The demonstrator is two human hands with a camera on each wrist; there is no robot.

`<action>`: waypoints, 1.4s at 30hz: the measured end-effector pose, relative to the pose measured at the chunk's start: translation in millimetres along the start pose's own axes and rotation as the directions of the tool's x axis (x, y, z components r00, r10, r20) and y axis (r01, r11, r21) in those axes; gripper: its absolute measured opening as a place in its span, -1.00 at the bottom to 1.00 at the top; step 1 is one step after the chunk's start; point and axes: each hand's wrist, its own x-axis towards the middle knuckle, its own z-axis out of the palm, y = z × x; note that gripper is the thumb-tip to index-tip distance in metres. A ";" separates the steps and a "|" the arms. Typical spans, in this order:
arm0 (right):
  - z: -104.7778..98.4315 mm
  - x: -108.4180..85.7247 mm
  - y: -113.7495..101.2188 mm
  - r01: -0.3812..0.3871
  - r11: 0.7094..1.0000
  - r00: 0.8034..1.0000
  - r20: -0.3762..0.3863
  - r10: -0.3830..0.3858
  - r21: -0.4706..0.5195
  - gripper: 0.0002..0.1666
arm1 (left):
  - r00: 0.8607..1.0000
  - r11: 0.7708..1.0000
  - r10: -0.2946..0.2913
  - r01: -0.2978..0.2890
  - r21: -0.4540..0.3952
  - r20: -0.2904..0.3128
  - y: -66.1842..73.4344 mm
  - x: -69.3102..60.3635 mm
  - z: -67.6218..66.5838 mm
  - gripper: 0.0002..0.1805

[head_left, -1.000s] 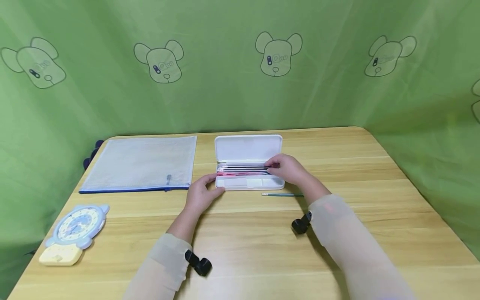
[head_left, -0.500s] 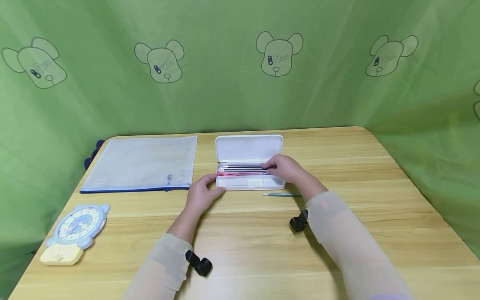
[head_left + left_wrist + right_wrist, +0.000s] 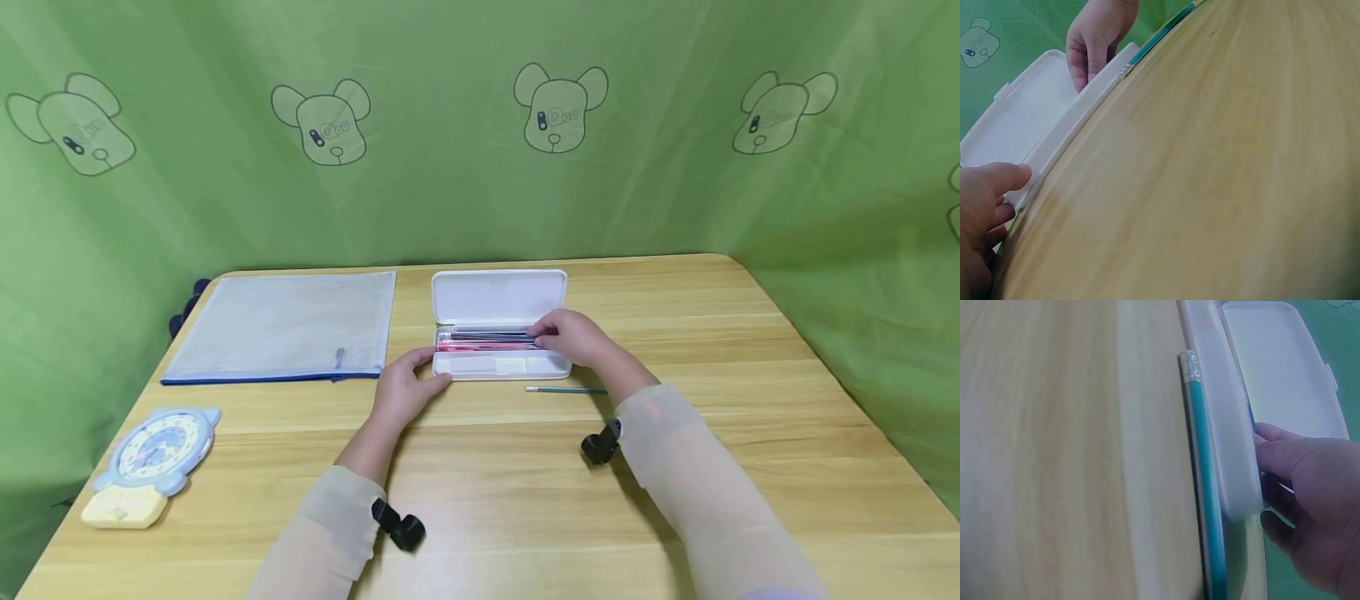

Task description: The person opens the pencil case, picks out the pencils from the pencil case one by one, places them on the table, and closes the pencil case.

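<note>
An open white pencil case (image 3: 501, 367) lies near the back of the table, lid leaned back. Inside are thin pencils or pens (image 3: 487, 345), some dark and some pink-red. My left hand (image 3: 402, 387) grips the case's left end, thumb at the front corner and fingers along the side. My right hand (image 3: 573, 337) reaches into the right end, where thumb and forefinger pinch the dark pencils' ends; the fingertips are partly hidden by the case wall in the right wrist view. A teal pencil (image 3: 1205, 469) with a white-banded end lies on the table just in front of the case.
A mesh zip pouch (image 3: 281, 325) with a blue zip edge lies left of the case. On the left side of the table sits a blue toy clock (image 3: 159, 450) with a cream base (image 3: 123, 507). A green curtain (image 3: 450, 192) hangs behind the table.
The dark pencils in the case have shifted and slanted slightly under my right hand. My left hand stays on the case's left end.
</note>
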 end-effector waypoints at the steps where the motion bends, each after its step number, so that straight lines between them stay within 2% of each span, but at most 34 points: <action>1: -0.8 -1.1 1.0 0.005 1.000 1.000 -0.008 -0.005 0.003 -0.71 | 1.000 1.000 0.003 -0.003 0.000 0.000 -0.1 0.0 0.3 -0.40; 14: -25.1 -33.3 13.5 0.042 0.999 0.996 -0.084 -0.039 0.029 -0.73 | 1.000 1.000 0.023 -0.023 0.011 -0.002 -1.9 0.4 0.7 -0.40; 27: -45.7 -87.1 44.7 0.058 0.998 0.986 -0.157 -0.063 -0.035 -0.76 | 1.000 1.000 0.023 -0.023 0.011 0.004 -1.1 0.4 -0.4 -0.40; 36: -40.5 -125.2 66.6 0.069 0.996 0.981 -0.179 -0.079 -0.061 -0.80 | 1.000 1.000 0.009 -0.010 0.005 0.006 1.0 -1.1 -0.7 -0.40; 42: -32.0 -141.5 77.0 0.034 0.998 0.988 -0.151 -0.040 -0.045 -0.81 | 1.000 1.000 0.005 -0.005 0.005 0.011 1.5 -1.1 -1.0 -0.39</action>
